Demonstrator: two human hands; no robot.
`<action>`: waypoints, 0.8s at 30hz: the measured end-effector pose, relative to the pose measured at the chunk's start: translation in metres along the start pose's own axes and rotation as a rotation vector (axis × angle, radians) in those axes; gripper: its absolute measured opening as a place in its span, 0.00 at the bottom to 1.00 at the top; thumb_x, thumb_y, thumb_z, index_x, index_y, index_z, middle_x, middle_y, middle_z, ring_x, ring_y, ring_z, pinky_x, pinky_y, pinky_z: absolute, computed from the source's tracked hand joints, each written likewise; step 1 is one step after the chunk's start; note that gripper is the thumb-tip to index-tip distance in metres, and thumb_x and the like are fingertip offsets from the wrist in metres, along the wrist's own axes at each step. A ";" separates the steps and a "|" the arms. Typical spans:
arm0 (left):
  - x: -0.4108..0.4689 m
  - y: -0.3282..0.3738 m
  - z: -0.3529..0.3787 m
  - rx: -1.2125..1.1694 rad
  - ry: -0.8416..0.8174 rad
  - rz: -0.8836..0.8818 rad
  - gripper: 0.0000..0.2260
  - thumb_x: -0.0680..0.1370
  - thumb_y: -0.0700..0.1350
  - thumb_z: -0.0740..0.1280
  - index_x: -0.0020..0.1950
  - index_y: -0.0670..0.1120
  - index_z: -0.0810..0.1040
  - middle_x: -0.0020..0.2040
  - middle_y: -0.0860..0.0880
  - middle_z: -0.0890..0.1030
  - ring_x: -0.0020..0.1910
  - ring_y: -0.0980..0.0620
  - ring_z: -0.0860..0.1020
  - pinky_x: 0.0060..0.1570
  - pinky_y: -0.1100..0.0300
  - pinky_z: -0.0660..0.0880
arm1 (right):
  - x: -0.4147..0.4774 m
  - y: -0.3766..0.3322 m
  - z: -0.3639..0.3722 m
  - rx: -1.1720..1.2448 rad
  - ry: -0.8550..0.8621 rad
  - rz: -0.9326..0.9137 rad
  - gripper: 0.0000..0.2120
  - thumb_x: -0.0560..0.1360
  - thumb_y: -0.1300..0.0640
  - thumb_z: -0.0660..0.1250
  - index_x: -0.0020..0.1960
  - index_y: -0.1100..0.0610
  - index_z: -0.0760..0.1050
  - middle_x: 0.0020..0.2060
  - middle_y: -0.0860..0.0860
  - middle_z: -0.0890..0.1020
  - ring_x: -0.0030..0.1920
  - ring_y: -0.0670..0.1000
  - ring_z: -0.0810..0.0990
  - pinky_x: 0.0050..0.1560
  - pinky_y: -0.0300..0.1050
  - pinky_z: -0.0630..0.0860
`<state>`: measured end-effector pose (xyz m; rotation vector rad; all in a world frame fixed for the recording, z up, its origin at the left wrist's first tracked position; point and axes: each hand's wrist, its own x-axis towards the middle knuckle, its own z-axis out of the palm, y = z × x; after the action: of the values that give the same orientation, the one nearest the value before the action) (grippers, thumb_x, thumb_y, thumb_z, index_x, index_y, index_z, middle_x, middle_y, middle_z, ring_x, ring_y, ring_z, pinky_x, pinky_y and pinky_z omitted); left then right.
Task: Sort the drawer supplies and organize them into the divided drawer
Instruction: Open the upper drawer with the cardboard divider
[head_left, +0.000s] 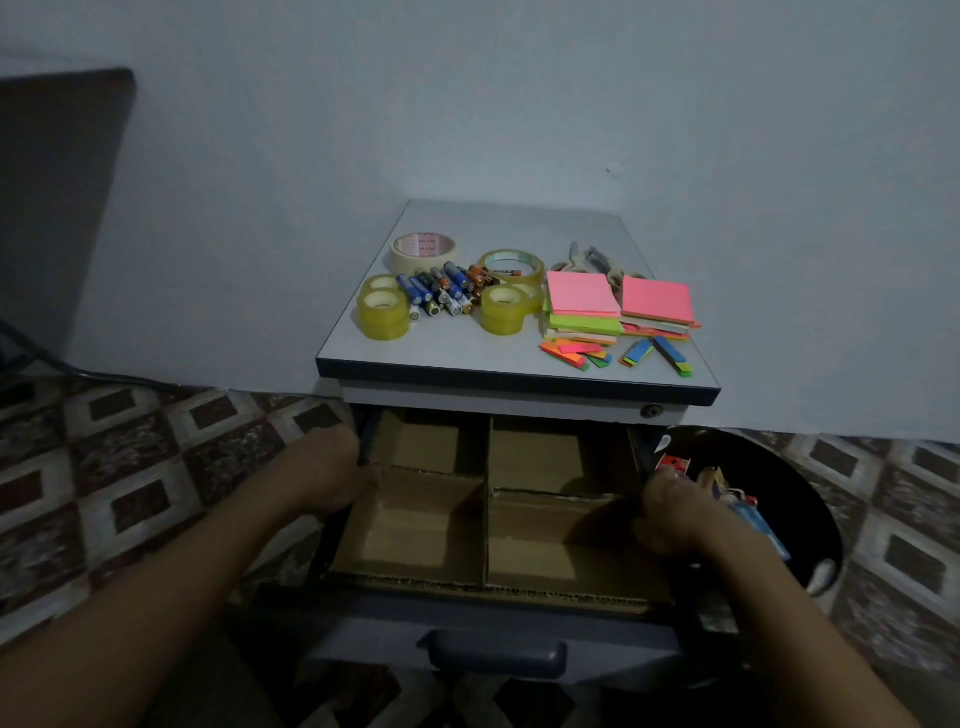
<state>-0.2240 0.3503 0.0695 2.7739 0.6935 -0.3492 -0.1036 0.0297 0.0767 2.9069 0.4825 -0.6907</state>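
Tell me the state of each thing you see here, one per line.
drawer: open, four compartments all empty.
left hand: grips drawer's left wall.
right hand: grips drawer's right wall.
tape rolls: on cabinet top, unsorted.
batteries: loose pile between tape rolls.
sticky notes: two stacks on top.
flags: scattered before the notes.
scissors: flat behind the notes.

dim room; a plain pale wall (519, 104) stands beyond the left hand (332, 473) and right hand (670, 519), brown-and-white patterned floor tiles (130, 467) spread outward of each, and a dark panel (57, 197) stands far to the left
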 end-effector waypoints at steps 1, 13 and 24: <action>-0.003 0.003 0.002 0.013 0.000 0.000 0.16 0.81 0.54 0.64 0.47 0.42 0.79 0.38 0.49 0.78 0.35 0.56 0.75 0.34 0.63 0.72 | -0.002 0.000 0.001 0.015 0.001 -0.004 0.27 0.83 0.51 0.59 0.76 0.62 0.58 0.74 0.59 0.62 0.74 0.56 0.64 0.75 0.49 0.61; -0.039 0.005 0.010 0.111 -0.080 -0.015 0.11 0.83 0.52 0.61 0.47 0.46 0.75 0.41 0.52 0.76 0.39 0.57 0.75 0.45 0.59 0.76 | -0.023 0.012 0.035 0.135 0.037 0.017 0.31 0.80 0.51 0.64 0.76 0.62 0.56 0.71 0.55 0.69 0.70 0.52 0.70 0.65 0.40 0.68; -0.042 0.004 0.016 0.102 -0.062 -0.049 0.10 0.81 0.52 0.62 0.50 0.47 0.76 0.45 0.51 0.79 0.44 0.55 0.79 0.47 0.59 0.78 | -0.034 0.010 0.035 0.172 0.056 0.043 0.27 0.80 0.50 0.64 0.73 0.59 0.60 0.68 0.54 0.70 0.66 0.50 0.71 0.63 0.40 0.69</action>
<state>-0.2603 0.3238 0.0673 2.8319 0.7488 -0.4920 -0.1435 0.0044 0.0613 3.0946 0.3833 -0.6790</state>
